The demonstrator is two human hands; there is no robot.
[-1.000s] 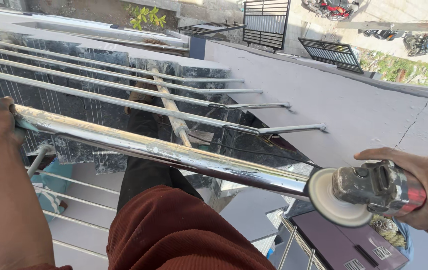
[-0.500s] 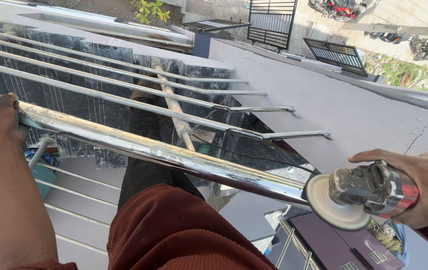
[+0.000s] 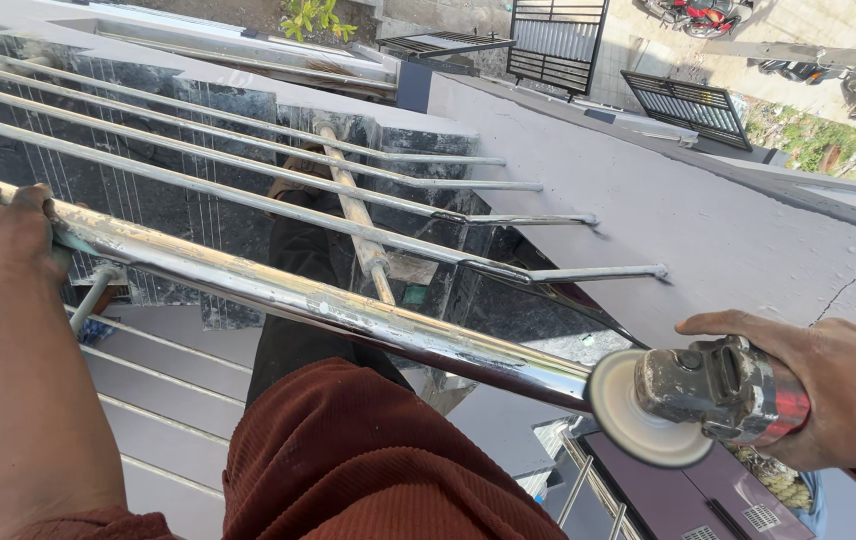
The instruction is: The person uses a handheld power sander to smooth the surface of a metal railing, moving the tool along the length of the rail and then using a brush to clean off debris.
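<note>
Head view: right hand (image 3: pixel 838 400) grips a grinder (image 3: pixel 718 395), its disc (image 3: pixel 643 410) pressed to the end of the rail (image 3: pixel 328 305); left hand (image 3: pixel 13 225) clutches the rail's far part. Polishing looks underway; the next pass likely needs steady pressure along the tube.

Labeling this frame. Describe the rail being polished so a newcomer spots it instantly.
Start at the grey concrete wall on the right, where thin steel bars end. The handrail is the thick shiny tube crossing nearest the camera, gripped by the left hand, with the angle grinder in the right hand at its end. It alone is fat and paste-smeared.
</note>
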